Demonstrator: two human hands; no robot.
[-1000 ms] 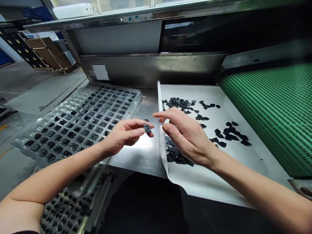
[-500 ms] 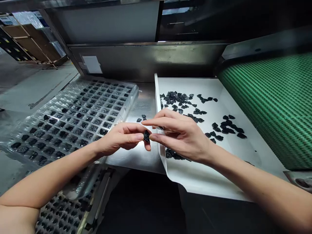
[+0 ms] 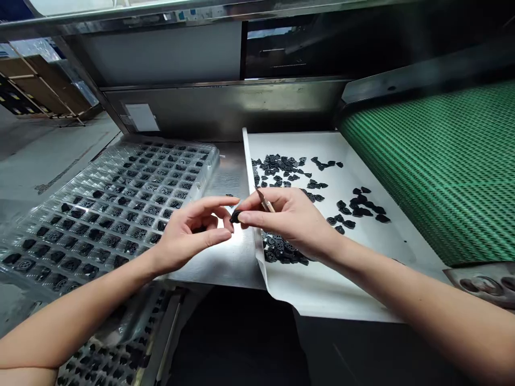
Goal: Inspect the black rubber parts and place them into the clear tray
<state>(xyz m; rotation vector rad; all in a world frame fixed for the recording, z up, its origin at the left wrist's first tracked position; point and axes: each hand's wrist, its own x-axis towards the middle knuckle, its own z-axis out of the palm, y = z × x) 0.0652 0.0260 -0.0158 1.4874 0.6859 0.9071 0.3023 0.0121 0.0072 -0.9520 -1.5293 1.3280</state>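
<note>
My right hand (image 3: 292,220) pinches a small black plastic part (image 3: 235,216) between thumb and index finger. A craft knife (image 3: 265,201) is also tucked in this hand, its thin blade pointing up and left. My left hand (image 3: 193,228) is just left of the part, thumb and index finger apart, the other fingers curled behind. Whether a left fingertip touches the part I cannot tell; something dark shows in the left palm, too shaded to name. Below and behind the right hand, similar black parts (image 3: 281,249) lie heaped in a white tray (image 3: 322,292).
On the left, a clear plastic compartment tray (image 3: 207,179) holds many black parts; another filled tray (image 3: 108,359) sits lower down. A steel table (image 3: 217,262) lies between the trays. At right runs a green mesh conveyor belt (image 3: 450,161). A metal panel (image 3: 225,110) stands behind.
My left thumb has come off the black part and spread from the index finger. The part has turned in my right fingers, and the knife now shows. The view has shifted slightly.
</note>
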